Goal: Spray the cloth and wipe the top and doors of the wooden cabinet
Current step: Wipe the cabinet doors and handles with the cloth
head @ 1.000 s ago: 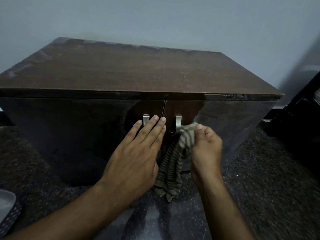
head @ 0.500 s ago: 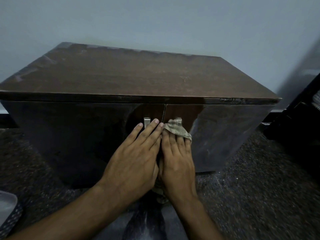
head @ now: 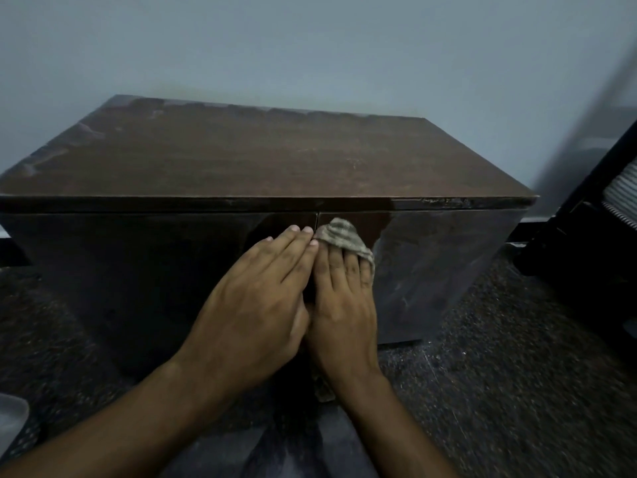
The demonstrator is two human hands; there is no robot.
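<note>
The wooden cabinet (head: pixel 241 160) stands on a dark speckled floor (head: pixel 499 374) against a pale wall (head: pixel 310 46); its two doors are closed, meeting at a centre seam. The left hand (head: pixel 262 305) lies flat on the left door (head: pixel 138 270) beside the seam, fingers (head: pixel 293 243) straight and together, holding nothing. The right hand (head: pixel 344 305) presses the striped cloth (head: pixel 344 238) against the right door (head: pixel 441 270) just beside the seam; its fingers are extended, with the cloth bunched over the fingertips and a trailing end visible below the wrist. The two hands touch side by side. A dark object (head: pixel 586 236) stands at the right edge.
</note>
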